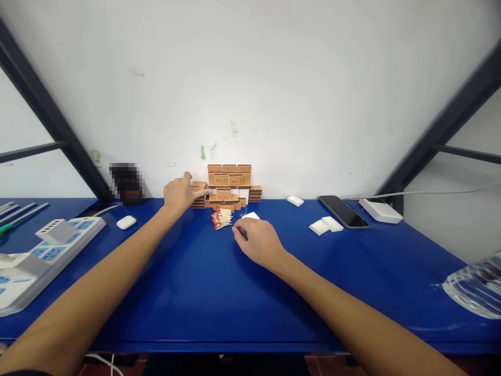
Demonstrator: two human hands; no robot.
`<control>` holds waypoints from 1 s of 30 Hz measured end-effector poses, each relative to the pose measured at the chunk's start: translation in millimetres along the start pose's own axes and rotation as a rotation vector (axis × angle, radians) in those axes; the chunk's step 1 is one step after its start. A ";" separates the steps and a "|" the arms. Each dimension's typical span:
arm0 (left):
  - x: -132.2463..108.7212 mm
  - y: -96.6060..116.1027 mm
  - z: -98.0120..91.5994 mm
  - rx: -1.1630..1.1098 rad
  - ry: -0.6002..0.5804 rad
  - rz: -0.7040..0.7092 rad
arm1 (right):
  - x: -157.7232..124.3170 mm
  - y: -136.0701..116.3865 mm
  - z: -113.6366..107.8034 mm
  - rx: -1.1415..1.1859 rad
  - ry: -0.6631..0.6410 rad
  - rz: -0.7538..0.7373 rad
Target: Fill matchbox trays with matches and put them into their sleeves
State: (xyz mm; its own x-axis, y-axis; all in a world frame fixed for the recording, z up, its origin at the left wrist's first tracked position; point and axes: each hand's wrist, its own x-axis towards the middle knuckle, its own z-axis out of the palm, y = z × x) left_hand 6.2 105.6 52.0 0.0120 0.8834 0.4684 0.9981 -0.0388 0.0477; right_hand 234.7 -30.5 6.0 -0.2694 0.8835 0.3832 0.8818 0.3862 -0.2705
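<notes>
A stack of orange-brown matchboxes (223, 180) rises against the wall, with some white ends showing low in it. My left hand (179, 194) is at the stack's left side, its thumb stretched towards the front boxes and apart from the raised fingers. I cannot tell whether the thumb touches a box. Red-tipped matchsticks (222, 218) lie in a loose pile before the stack. To the right of that pile, my right hand (260, 240) is low over the table with curled fingers; whatever they hold is hidden. A white piece (251, 215) shows just behind it.
On the right lie white inner trays or blocks (326, 225), a phone (343, 211), a white box-shaped device (381, 210) and a clear plastic item (475, 287). Leftward are a power strip (84, 235) and white earbud case (126, 222). Dark slanted posts flank the blue table (195, 292).
</notes>
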 end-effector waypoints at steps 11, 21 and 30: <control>-51.8 -24.6 -20.3 -0.193 0.057 0.188 | 14.5 50.8 -16.4 -0.172 0.038 0.195; -88.5 -27.3 -1.4 -0.502 -0.102 0.484 | 16.2 54.0 10.3 -0.164 -0.032 0.178; -101.1 -19.4 -2.7 -0.636 -0.155 0.584 | 20.0 67.9 4.0 -0.107 0.016 0.244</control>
State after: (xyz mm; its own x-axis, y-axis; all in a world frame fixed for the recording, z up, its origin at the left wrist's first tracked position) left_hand -14.5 15.8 6.2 0.5647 0.6926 0.4489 0.6073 -0.7170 0.3422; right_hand 287.6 14.4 -8.2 -0.0383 0.9425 0.3320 0.9560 0.1312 -0.2622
